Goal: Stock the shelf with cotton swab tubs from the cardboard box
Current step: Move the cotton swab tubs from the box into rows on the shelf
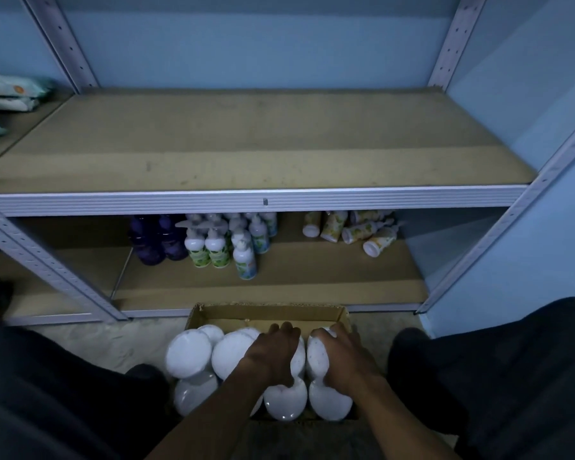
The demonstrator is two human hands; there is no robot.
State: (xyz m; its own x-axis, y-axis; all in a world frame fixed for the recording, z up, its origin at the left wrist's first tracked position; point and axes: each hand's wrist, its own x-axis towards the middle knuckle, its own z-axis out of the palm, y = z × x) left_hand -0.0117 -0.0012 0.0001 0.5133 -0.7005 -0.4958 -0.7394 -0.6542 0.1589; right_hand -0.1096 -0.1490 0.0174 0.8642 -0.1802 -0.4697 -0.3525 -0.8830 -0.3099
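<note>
Tubs (pixel 188 355), round, white-lidded, crowded in cardboard box (pixel 266 315) under both hands.

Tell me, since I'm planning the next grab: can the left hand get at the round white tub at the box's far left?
Probably yes. The left hand rests on tubs mid-box, and the far-left tub lies exposed on top of the pile in the open cardboard box, with nothing covering it or standing between them.

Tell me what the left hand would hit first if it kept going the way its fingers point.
Probably the far wall of the cardboard box: the left hand lies on a tub, fingers pointing there. Depth is hard to judge.
</note>
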